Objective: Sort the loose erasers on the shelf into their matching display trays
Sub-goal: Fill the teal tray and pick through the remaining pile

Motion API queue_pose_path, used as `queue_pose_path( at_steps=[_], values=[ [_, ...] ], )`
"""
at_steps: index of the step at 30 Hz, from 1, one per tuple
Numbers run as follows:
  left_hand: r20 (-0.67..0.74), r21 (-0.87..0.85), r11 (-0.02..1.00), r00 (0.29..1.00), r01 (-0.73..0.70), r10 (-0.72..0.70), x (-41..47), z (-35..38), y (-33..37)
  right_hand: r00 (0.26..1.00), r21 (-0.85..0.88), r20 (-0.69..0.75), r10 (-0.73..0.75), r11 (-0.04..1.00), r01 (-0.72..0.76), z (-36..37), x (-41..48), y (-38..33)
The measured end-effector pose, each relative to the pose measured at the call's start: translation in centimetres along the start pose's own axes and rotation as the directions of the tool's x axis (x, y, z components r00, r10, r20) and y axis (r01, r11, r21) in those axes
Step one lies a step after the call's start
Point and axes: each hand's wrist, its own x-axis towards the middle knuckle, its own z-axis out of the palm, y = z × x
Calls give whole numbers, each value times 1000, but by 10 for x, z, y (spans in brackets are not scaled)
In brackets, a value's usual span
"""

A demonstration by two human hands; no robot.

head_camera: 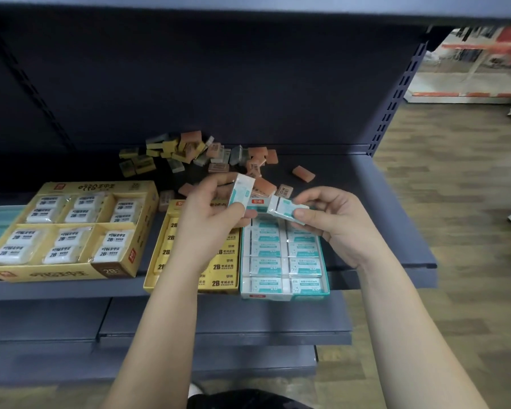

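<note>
Left hand (210,214) pinches an eraser (241,191), right hand (334,219) pinches another eraser (288,209) — they look light, stiff, slick-wrapped; hold the long sides. Tray (283,295) at 6 o'clock.

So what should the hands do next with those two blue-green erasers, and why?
Probably lower both into the teal tray right below. The left hand pinches the left eraser and the right hand the right eraser; both match that tray's teal-and-white packs. Any free slot is hidden under the hands.
</note>
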Motion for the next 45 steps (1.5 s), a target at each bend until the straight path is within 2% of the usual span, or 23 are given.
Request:
queue_pose_path(
  at_steps=[7, 16, 20, 23, 30, 38, 45],
  values=[
    [114, -274, 955, 990, 112, -84, -4, 1, 1, 1000, 34, 14, -9, 999, 8, -1, -1, 0],
    [224, -334, 928, 970, 167, -94, -2, -9, -4, 999, -89, -28, -45, 995, 42, -8, 8, 3],
    [269, -225, 950, 951, 216, -152, -5, -13, -3, 998, -78, -36, -57, 995, 54, -10, 10, 3],
    [355, -113, 981, 929, 155, -106, -7, -18, -1, 997, -54, -29, -66, 996, 65, -11, 11, 5],
    [363, -69, 989, 927, 127, -94, -6, -21, 7, 997, -36, -54, -58, 998, 57, -15, 12, 6],
    [468, 30, 987, 871, 155, -151, -3, -18, 13, 994, -29, -79, -70, 997, 68, -15, 10, 5],
    [465, 61, 985, 869, 160, -170, -2, -13, 13, 994, -36, -89, -68, 997, 65, -16, 10, 6]
  ],
)
